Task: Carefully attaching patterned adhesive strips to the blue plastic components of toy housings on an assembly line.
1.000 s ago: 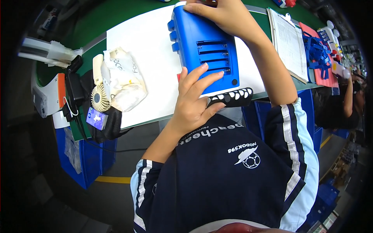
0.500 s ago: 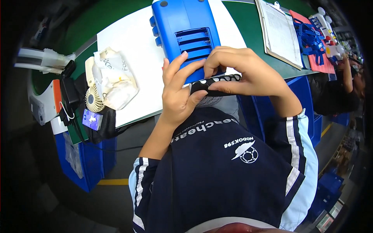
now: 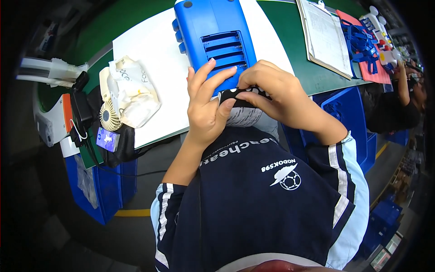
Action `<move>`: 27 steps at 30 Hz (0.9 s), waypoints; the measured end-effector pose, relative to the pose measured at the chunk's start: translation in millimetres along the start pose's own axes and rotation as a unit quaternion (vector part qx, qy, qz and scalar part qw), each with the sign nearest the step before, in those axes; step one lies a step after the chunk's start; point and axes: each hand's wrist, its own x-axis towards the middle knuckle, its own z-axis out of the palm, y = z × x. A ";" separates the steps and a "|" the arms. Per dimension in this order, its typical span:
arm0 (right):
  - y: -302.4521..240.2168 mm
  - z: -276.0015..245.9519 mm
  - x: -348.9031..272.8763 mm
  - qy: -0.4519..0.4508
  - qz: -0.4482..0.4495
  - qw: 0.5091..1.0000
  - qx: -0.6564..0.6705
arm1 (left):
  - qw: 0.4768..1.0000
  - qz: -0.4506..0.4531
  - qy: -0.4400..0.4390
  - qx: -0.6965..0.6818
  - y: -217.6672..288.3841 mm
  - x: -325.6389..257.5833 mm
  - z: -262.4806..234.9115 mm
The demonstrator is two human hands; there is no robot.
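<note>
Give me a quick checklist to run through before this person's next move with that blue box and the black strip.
1. Both hands on the black strip: ok; the left hand and the right hand pinch it between them.
2. Strip lined up with the blue housing: cannot tell; the fingers cover the near edge.
3. Housing lying flat on the white sheet: ok, vents facing up.
4. Space to the left: not ok; a crumpled bag and a small fan lie close.
5. Clipboard apart from the hands: ok.
6. Cable hanging over the table edge: not ok; it might snag.
</note>
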 end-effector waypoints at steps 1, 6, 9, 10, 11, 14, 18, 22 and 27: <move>-0.8 1.6 -1.3 0.018 0.003 1.000 -0.005 | 1.000 -0.001 0.004 -0.001 -0.1 -0.1 0.6; -3.4 2.3 -5.4 0.030 0.011 0.999 -0.024 | 1.000 -0.004 0.008 0.002 1.8 0.8 1.6; -7.3 1.7 -8.2 0.046 -0.010 0.995 -0.089 | 1.000 0.003 0.006 0.014 2.0 1.3 2.2; -8.6 1.2 -9.3 0.061 -0.022 0.990 -0.127 | 1.000 0.006 0.005 0.018 1.4 1.4 2.8; -9.9 -1.5 -9.5 0.061 -0.022 0.990 -0.128 | 1.000 0.009 0.003 0.020 0.9 1.4 3.4; -11.4 -14.6 -8.0 0.054 0.003 0.995 -0.078 | 1.000 0.020 0.012 0.015 -1.9 -1.0 2.9; -1.6 -24.7 8.2 0.048 0.054 0.997 0.029 | 0.998 0.057 0.024 0.014 -7.2 -6.9 8.0; 2.8 -2.6 20.1 -0.007 0.074 0.996 0.046 | 0.994 0.098 0.034 0.011 -8.4 -4.2 11.6; 9.2 10.4 19.1 0.032 0.075 0.994 0.069 | 0.992 0.118 0.032 0.007 -12.0 -2.4 13.6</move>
